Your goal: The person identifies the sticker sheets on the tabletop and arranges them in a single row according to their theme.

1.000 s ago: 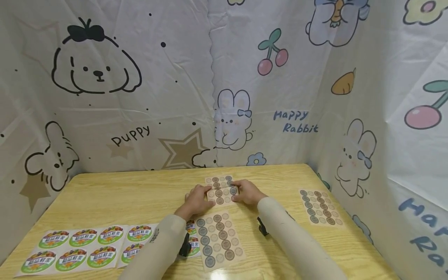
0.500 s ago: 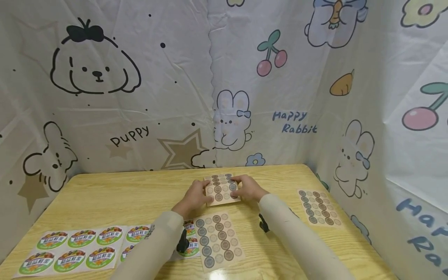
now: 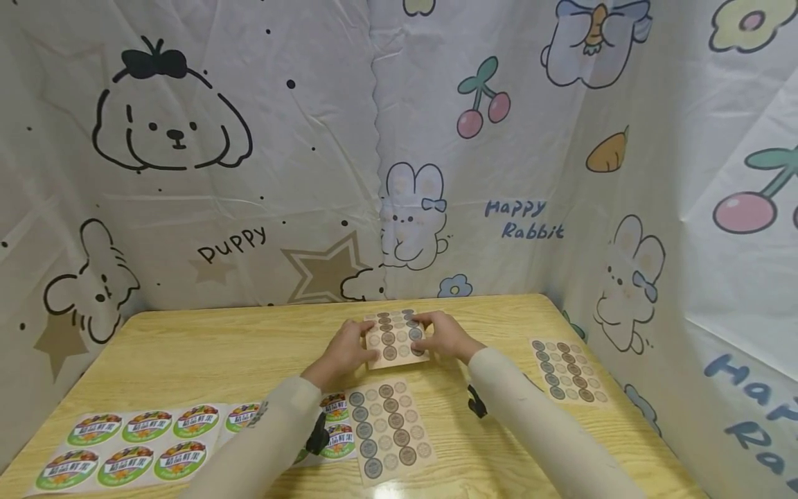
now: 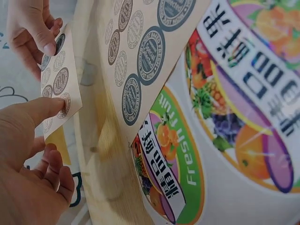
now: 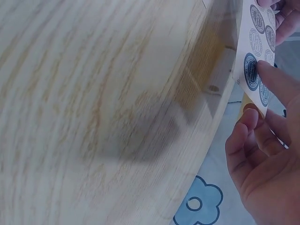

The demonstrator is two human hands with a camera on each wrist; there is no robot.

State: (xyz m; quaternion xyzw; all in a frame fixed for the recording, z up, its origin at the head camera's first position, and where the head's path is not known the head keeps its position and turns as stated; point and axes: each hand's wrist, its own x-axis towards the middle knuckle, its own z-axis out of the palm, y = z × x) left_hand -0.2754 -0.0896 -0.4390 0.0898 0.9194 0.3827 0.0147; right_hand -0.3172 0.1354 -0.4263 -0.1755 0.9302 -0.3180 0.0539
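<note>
While left hand (image 3: 344, 352) and right hand (image 3: 447, 337) pinch a round-sticker sheet (image 3: 395, 341) by its sides, pretty close to the surface's (image 3: 274, 329) far edge, sleeved forearms (image 3: 268, 436) angle in from the near edge. A second sheet (image 3: 394, 433) lies just nearer, a third sheet (image 3: 569, 371) sits by the right edge, fruit labels (image 3: 127, 443) near-left, loads of wood (image 3: 199, 371) behind those.

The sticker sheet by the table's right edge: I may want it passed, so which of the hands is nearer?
Right. The right hand, at the right side of the held sheet, is left of the edge sheet; the left hand is farther off, at the held sheet's left.
</note>
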